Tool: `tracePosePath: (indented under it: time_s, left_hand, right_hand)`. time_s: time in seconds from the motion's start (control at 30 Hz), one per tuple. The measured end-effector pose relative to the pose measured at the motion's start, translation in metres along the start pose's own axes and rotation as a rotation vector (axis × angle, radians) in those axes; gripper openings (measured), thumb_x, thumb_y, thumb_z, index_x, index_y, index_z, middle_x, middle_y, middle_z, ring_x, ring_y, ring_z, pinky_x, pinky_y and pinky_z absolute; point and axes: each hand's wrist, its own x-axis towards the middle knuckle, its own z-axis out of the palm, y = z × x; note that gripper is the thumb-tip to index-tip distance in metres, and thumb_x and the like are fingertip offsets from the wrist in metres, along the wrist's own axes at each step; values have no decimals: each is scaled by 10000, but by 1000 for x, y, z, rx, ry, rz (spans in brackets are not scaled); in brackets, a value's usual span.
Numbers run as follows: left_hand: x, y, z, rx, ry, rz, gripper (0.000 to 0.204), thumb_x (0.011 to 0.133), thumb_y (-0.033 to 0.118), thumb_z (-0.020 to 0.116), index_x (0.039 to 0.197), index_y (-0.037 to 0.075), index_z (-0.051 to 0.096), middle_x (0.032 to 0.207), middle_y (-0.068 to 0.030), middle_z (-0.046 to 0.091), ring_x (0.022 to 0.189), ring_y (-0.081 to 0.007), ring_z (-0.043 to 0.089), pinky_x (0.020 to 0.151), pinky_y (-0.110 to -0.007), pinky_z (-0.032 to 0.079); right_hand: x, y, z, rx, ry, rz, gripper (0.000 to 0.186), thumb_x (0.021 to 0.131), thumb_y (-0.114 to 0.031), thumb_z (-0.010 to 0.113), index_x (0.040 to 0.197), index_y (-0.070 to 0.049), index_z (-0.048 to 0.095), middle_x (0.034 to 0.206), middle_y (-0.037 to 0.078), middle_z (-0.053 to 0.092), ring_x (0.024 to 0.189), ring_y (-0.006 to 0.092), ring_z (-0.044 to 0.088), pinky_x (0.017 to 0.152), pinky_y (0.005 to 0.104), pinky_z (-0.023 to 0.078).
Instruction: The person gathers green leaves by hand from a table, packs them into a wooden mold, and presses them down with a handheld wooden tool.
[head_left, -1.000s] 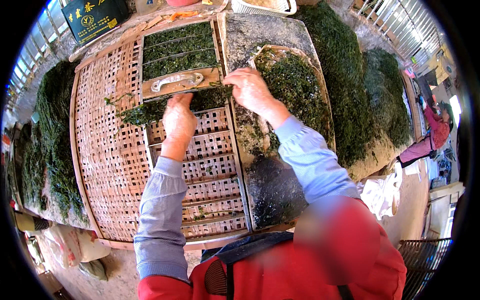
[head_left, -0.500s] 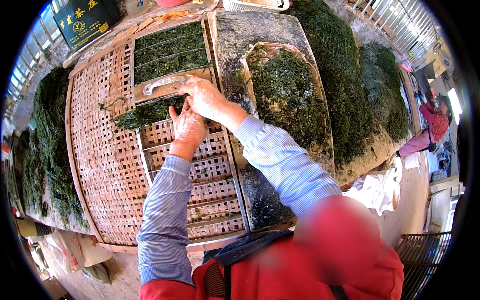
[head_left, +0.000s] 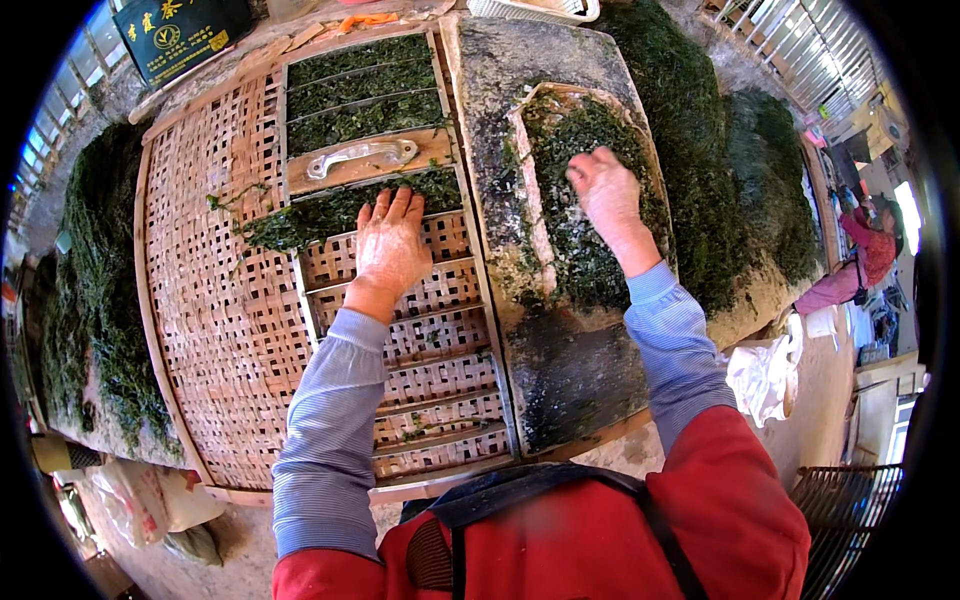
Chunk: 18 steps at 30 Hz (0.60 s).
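Observation:
My left hand (head_left: 392,238) lies with its fingers stretched out on a strip of dark green seaweed-like strands (head_left: 330,218), in one slot of a slatted frame (head_left: 398,288). Just beyond that strip, a wooden board with a clear handle (head_left: 362,158) lies across the frame. Over to the right, my right hand (head_left: 606,200) is above a shallow tray (head_left: 535,205) heaped with chopped green strands (head_left: 590,255). Its fingers are bunched and slightly blurred, and what they hold, if anything, is hidden. The far slots hold packed green strands (head_left: 365,105).
Under the frame lies a woven lattice mat (head_left: 215,300). Large green heaps (head_left: 110,290) stand at the left, and another heap (head_left: 680,130) at the right. A white basket (head_left: 535,10) and a dark green bag (head_left: 180,40) sit at the back. Another person (head_left: 868,250) is far right.
My right hand has left the handled board and moved right to the tray. My left hand's fingers have spread on the green strip. The handle is now uncovered.

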Motion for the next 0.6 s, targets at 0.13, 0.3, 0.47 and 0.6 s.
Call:
tracePosePath:
  time_s: [0.13,0.3,0.47,0.6]
  left_hand:
    - [-1,-20,1,-112,109,114,454,746,168,569,1184,54,537,1305,-118,473,1214,-262,434,1044,-455,281]
    - [-30,-53,-27,-41,271,-188,321,854,264,488,1029,34,627,1065,-114,626,1066,-235,556,1042,-496,225]
    - [-38,-84,-24,-61,322,-117,272,857,278,508,894,52,655,939,-90,652,931,-236,597,1001,-469,275]
    - [-53,-102,-42,-647,500,-270,160,834,160,571,796,30,656,820,-94,662,799,-208,623,812,-358,457]
  right_hand:
    - [15,-14,5,650,347,183,161,750,-105,694,880,-17,658,779,99,642,644,176,612,583,296,490]
    - [34,-99,3,1336,19,501,189,788,-115,680,955,-29,661,759,68,640,516,92,560,426,196,482]
    - [57,-201,20,1658,-358,235,294,826,-103,628,1085,26,576,862,95,627,612,115,581,476,192,503]
    - [63,-230,66,1069,-255,-237,338,760,-66,625,1095,-36,595,843,99,654,645,213,631,599,332,543]
